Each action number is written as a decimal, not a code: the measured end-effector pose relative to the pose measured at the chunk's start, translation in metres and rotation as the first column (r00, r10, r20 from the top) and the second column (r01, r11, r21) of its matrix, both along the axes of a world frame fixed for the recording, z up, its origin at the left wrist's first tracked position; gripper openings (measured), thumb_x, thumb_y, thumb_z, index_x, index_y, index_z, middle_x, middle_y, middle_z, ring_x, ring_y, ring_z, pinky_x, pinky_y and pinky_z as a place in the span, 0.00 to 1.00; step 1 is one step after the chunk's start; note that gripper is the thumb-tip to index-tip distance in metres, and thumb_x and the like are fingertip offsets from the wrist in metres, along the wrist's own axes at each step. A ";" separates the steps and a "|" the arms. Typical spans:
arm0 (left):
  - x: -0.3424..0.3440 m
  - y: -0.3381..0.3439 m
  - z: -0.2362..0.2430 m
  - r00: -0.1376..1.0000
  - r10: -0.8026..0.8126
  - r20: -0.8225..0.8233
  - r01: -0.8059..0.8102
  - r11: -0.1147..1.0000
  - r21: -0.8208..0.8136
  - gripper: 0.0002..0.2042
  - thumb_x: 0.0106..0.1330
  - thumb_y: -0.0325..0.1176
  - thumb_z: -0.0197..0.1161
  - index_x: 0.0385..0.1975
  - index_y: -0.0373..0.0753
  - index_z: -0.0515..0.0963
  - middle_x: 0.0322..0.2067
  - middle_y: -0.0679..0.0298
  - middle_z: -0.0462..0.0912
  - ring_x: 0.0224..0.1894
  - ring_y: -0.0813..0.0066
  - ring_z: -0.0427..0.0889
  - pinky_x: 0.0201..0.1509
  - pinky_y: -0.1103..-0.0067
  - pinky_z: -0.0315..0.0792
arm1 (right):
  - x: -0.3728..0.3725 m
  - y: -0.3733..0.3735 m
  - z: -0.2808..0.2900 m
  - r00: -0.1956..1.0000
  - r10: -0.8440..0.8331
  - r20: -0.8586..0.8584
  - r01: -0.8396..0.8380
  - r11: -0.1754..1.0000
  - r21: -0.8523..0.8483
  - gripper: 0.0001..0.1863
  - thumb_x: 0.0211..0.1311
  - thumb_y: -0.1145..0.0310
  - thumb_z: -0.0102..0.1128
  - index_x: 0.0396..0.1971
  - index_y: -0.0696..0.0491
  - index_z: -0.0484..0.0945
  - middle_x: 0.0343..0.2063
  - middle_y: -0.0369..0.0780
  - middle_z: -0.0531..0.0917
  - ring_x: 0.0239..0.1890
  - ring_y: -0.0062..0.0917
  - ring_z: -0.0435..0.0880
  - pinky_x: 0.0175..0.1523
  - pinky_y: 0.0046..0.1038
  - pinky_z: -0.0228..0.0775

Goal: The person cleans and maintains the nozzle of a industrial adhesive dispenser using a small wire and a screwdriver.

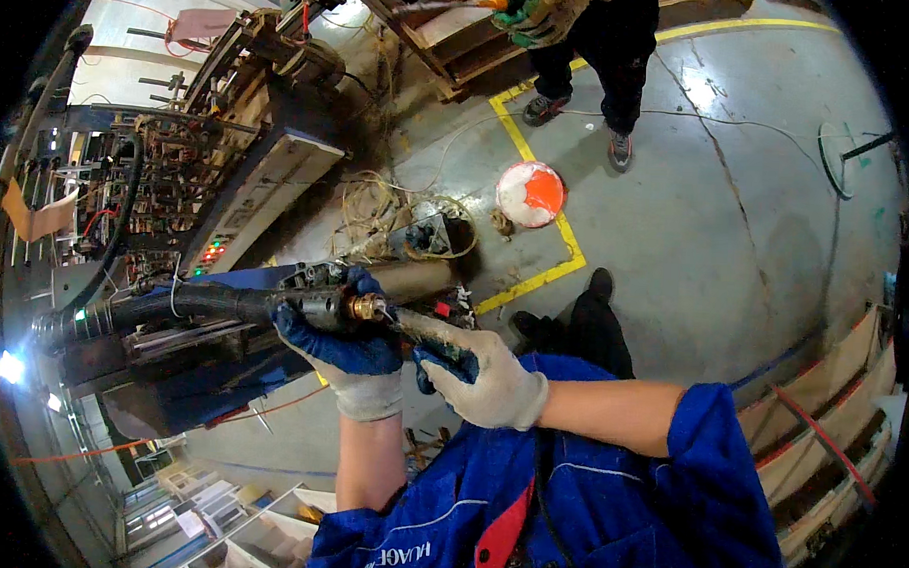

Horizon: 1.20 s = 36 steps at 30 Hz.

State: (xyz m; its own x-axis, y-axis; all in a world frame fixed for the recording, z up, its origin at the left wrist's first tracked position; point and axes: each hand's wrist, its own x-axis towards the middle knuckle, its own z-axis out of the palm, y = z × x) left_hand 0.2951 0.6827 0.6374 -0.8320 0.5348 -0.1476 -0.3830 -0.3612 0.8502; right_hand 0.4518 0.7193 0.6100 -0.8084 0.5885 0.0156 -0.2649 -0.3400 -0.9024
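Currently, left hand: you grip the black tool head.
Right hand: curled, its pinch unclear.
Brass fitting: between your hands, apparently seated; tightness unclear.

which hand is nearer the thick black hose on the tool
Left. The left hand holds the dark tool body where the black hose ends; the right hand is farther off, right of the brass fitting.

I see the left hand, in a blue and white glove, hold a black tool head. The right hand puts its fingers by the shiny brass tip. A fat black hose goes left. On the floor, an orange and white bucket sits by the yellow line's corner. Another person stands past it.
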 end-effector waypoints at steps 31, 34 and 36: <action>0.000 -0.004 0.011 1.000 0.019 0.013 -0.019 1.000 0.023 0.26 0.66 0.58 0.56 0.49 0.41 0.73 0.40 0.62 0.80 0.40 0.67 0.79 0.46 0.73 0.76 | -0.045 0.007 -0.025 0.953 -0.169 -0.250 0.254 0.897 0.363 0.27 0.60 0.79 0.58 0.62 0.59 0.70 0.46 0.53 0.82 0.45 0.48 0.84 0.49 0.37 0.77; 0.001 -0.007 0.012 0.999 -0.019 0.046 0.016 0.998 0.058 0.26 0.66 0.58 0.57 0.49 0.41 0.74 0.40 0.62 0.79 0.39 0.67 0.79 0.46 0.72 0.77 | -0.047 0.006 -0.030 0.948 -0.195 -0.252 0.294 0.840 0.456 0.28 0.57 0.78 0.60 0.60 0.58 0.72 0.39 0.51 0.82 0.38 0.47 0.83 0.42 0.38 0.76; 0.002 -0.007 0.014 0.996 -0.065 0.060 0.060 0.994 0.091 0.26 0.66 0.58 0.58 0.50 0.41 0.73 0.40 0.62 0.80 0.39 0.67 0.79 0.45 0.72 0.77 | -0.044 0.007 -0.033 0.948 -0.207 -0.243 0.307 0.799 0.518 0.28 0.55 0.78 0.62 0.60 0.58 0.73 0.35 0.49 0.81 0.34 0.47 0.82 0.38 0.38 0.75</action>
